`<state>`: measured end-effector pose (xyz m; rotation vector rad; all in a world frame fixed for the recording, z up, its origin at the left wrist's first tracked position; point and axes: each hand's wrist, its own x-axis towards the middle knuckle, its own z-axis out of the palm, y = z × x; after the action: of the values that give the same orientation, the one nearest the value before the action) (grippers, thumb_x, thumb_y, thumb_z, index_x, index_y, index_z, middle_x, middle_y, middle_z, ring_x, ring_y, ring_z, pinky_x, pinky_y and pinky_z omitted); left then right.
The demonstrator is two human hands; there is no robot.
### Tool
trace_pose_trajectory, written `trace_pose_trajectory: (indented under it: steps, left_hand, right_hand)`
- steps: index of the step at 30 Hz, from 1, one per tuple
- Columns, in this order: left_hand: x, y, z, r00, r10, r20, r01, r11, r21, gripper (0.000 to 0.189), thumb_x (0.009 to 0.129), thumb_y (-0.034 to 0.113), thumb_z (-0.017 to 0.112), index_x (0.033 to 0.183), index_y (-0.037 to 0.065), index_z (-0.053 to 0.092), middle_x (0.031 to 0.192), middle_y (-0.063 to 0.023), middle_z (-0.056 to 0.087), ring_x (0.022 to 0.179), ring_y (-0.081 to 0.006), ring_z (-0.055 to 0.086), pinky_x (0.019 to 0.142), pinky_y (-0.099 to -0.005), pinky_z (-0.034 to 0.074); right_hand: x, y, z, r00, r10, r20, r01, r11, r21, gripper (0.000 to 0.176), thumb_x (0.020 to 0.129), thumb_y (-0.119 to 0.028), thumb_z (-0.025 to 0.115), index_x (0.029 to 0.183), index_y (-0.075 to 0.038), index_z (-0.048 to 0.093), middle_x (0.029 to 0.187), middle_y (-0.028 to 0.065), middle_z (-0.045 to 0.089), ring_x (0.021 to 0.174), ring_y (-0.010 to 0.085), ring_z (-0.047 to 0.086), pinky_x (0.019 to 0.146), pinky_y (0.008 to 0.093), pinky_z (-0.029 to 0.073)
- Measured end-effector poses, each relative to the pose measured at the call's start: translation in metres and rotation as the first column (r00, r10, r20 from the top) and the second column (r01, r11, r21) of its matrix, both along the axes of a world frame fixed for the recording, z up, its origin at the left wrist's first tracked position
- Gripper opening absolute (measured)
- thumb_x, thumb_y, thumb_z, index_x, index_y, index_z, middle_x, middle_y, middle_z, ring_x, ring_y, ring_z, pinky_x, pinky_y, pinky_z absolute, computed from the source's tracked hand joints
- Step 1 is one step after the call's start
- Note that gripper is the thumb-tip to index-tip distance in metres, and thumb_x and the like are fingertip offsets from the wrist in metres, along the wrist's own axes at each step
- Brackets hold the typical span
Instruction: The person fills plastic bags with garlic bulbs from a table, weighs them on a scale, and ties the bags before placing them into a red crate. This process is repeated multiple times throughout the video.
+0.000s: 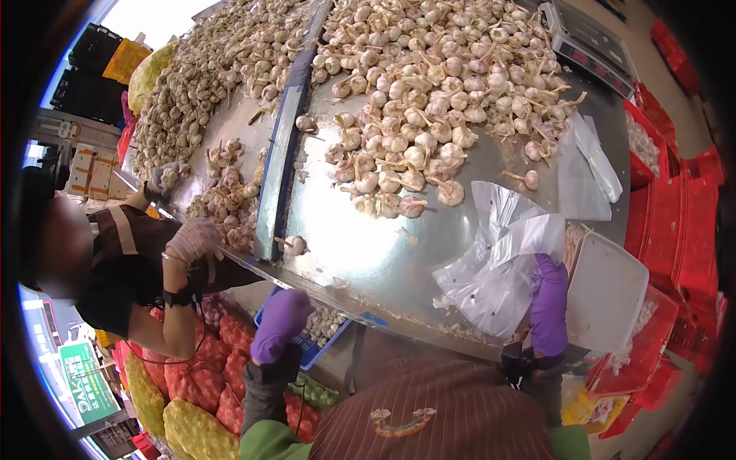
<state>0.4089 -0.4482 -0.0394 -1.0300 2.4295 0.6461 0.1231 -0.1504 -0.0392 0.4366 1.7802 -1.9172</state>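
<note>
One clear plastic bag, crumpled, on the near right of the metal table. Long axis runs roughly away from the wearer, far end toward the garlic heap. Right hand touches its right side; film hides the fingertips, can't tell the grip. Left hand clenched just beside table edge.

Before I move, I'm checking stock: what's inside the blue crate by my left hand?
Pale garlic bulbs show in the blue crate. The left hand and table edge cover parts, so nothing there or beneath the top layer shows.
</note>
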Motion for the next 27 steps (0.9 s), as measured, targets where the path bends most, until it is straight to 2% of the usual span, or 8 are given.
trace_pose_trajectory:
  steps: [4, 6, 15, 18, 19, 24, 25, 27]
  left_hand:
    - [0.047, -0.003, 0.008, 0.971, 0.239, -0.023, -0.239, 0.953, -0.188, 0.018, 0.07, 0.019, 0.063, 0.08, 0.004, 0.06, 0.072, -0.0169, 0.058, 0.069, -0.0323, 0.058, 0.062, -0.0388, 0.046]
    - [0.022, -0.001, -0.012, 0.897, 0.313, -0.312, -0.311, 0.949, 0.056, 0.027, 0.071, 0.022, 0.065, 0.088, 0.003, 0.06, 0.075, -0.0125, 0.06, 0.069, -0.0257, 0.059, 0.063, -0.0342, 0.046]
    - [-0.141, 0.004, -0.106, 0.896, 0.104, -0.432, -0.149, 0.986, -0.071, 0.025, 0.071, 0.021, 0.064, 0.082, -0.001, 0.06, 0.067, -0.0113, 0.061, 0.063, -0.0223, 0.06, 0.059, -0.0314, 0.046]
    - [-0.113, 0.012, -0.074, 0.82, 0.184, -0.541, 0.05, 0.92, 0.388, 0.01, 0.076, 0.007, 0.061, 0.079, -0.003, 0.061, 0.062, -0.003, 0.058, 0.055, -0.0078, 0.052, 0.054, -0.0213, 0.043]
    - [-0.099, 0.019, -0.051, 0.767, 0.538, -0.35, -0.213, 0.727, 0.652, 0.01, 0.077, 0.007, 0.061, 0.077, -0.003, 0.061, 0.063, -0.0024, 0.058, 0.056, -0.0078, 0.052, 0.053, -0.0208, 0.042]
    - [0.061, 0.016, -0.018, 0.723, 0.68, -0.119, -0.428, 0.576, 0.696, 0.005, 0.077, 0.006, 0.06, 0.074, 0.001, 0.062, 0.063, 0.0011, 0.057, 0.058, -0.0061, 0.051, 0.053, -0.0203, 0.041]
    - [0.108, 0.011, -0.021, 0.825, 0.56, 0.076, -0.502, 0.664, 0.554, 0.006, 0.074, 0.01, 0.064, 0.073, 0.004, 0.062, 0.061, -0.0005, 0.058, 0.058, -0.0083, 0.054, 0.052, -0.0231, 0.043]
    - [0.232, 0.013, -0.051, 0.934, 0.127, 0.335, -0.131, 0.991, -0.011, 0.016, 0.07, 0.016, 0.067, 0.077, 0.002, 0.063, 0.062, -0.0049, 0.059, 0.059, -0.0119, 0.056, 0.054, -0.028, 0.045]
  right_hand:
    - [-0.005, 0.003, -0.02, 1.0, -0.02, 0.015, 0.02, 1.0, -0.016, 0.022, 0.077, -0.014, 0.061, 0.096, -0.006, 0.055, 0.081, 0.0, 0.053, 0.065, 0.0076, 0.051, 0.054, 0.0191, 0.042]
    - [-0.004, 0.0, -0.023, 0.999, -0.019, 0.027, 0.021, 0.998, -0.053, 0.02, 0.077, -0.013, 0.061, 0.095, -0.006, 0.055, 0.081, -0.0004, 0.052, 0.064, 0.0068, 0.051, 0.053, 0.0186, 0.041]
    - [0.004, 0.002, -0.009, 0.999, -0.035, 0.019, 0.036, 0.998, -0.055, 0.024, 0.077, -0.012, 0.063, 0.097, -0.003, 0.055, 0.082, 0.0, 0.053, 0.065, 0.0092, 0.051, 0.056, 0.0205, 0.043]
    - [0.005, 0.014, -0.021, 0.997, -0.073, 0.033, 0.075, 0.994, -0.076, 0.024, 0.077, -0.012, 0.063, 0.097, -0.002, 0.055, 0.082, 0.0002, 0.053, 0.066, 0.0097, 0.052, 0.058, 0.0206, 0.044]
    - [0.004, 0.018, -0.024, 0.996, 0.018, -0.086, -0.017, 1.0, 0.018, 0.022, 0.077, -0.012, 0.062, 0.096, -0.003, 0.055, 0.083, 0.0003, 0.053, 0.067, 0.0099, 0.052, 0.058, 0.0201, 0.044]
    - [-0.009, 0.012, -0.029, 0.99, 0.123, -0.062, -0.124, 0.992, -0.01, 0.018, 0.078, -0.013, 0.061, 0.093, -0.005, 0.055, 0.083, 0.0003, 0.052, 0.067, 0.01, 0.052, 0.057, 0.018, 0.044]
    - [-0.01, 0.009, -0.032, 0.989, 0.111, -0.097, -0.11, 0.994, 0.019, 0.017, 0.078, -0.013, 0.06, 0.093, -0.005, 0.055, 0.083, 0.0002, 0.052, 0.066, 0.0092, 0.051, 0.056, 0.0175, 0.043]
    - [-0.013, 0.007, -0.038, 0.985, 0.115, -0.126, -0.11, 0.993, 0.042, 0.017, 0.079, -0.013, 0.06, 0.092, -0.005, 0.055, 0.083, 0.0001, 0.052, 0.065, 0.0084, 0.05, 0.055, 0.0171, 0.042]
